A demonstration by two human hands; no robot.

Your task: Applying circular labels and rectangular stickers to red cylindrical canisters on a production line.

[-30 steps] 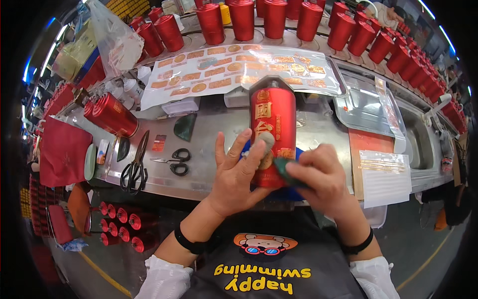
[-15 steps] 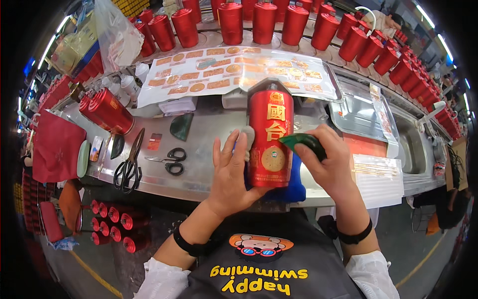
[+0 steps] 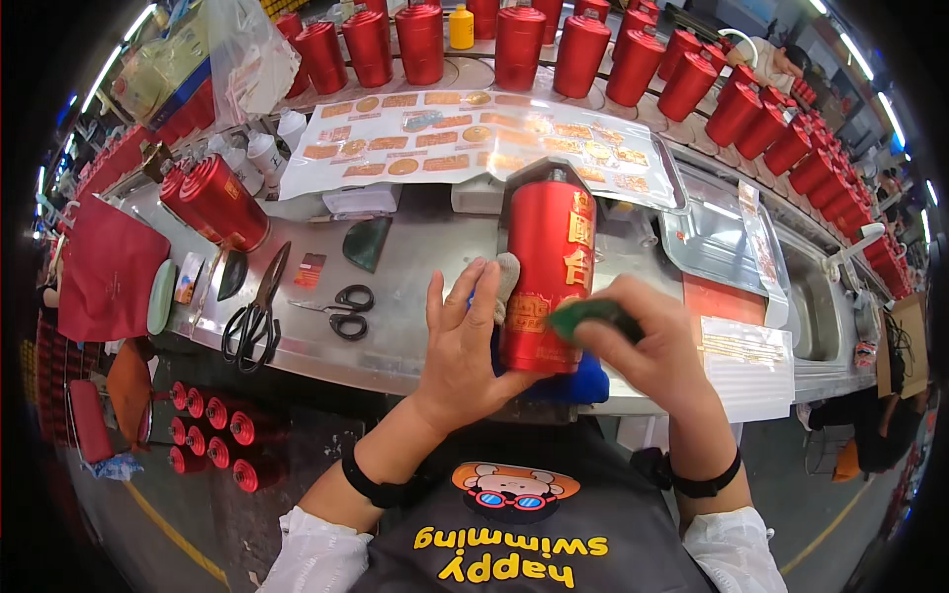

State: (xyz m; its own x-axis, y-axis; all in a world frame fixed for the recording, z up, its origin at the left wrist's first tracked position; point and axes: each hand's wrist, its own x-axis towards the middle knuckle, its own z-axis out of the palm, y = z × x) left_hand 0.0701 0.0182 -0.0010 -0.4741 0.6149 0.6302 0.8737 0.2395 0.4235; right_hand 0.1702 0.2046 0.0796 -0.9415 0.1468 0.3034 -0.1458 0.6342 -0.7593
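Note:
A red bottle (image 3: 539,237) with gold characters lies on a blue cloth (image 3: 583,383), its dark-capped top pointing away from me. My left hand (image 3: 460,346) steadies its left side and lower end, thumb along the base and fingers stretched up the side. A piece of grey cloth (image 3: 506,277) sits between those fingertips and the bottle. My right hand (image 3: 647,341) grips a green scraper (image 3: 583,316), whose edge is pressed on the gold label band (image 3: 531,313) low on the bottle. Part of the lettering is hidden by scraper and hand.
A sheet of gold stickers (image 3: 425,138) lies beyond the bottle. On the left are large scissors (image 3: 255,316), small scissors (image 3: 348,311), a dark green scraper (image 3: 367,243) and standing red bottles (image 3: 213,203). A metal tray (image 3: 717,232) and sink (image 3: 816,326) are right; red bottles (image 3: 519,44) line the back.
The bottle has rolled to the right, carrying its gold characters toward that side. My scraper has moved down onto the label band. A small yellow container now shows among the back row of bottles.

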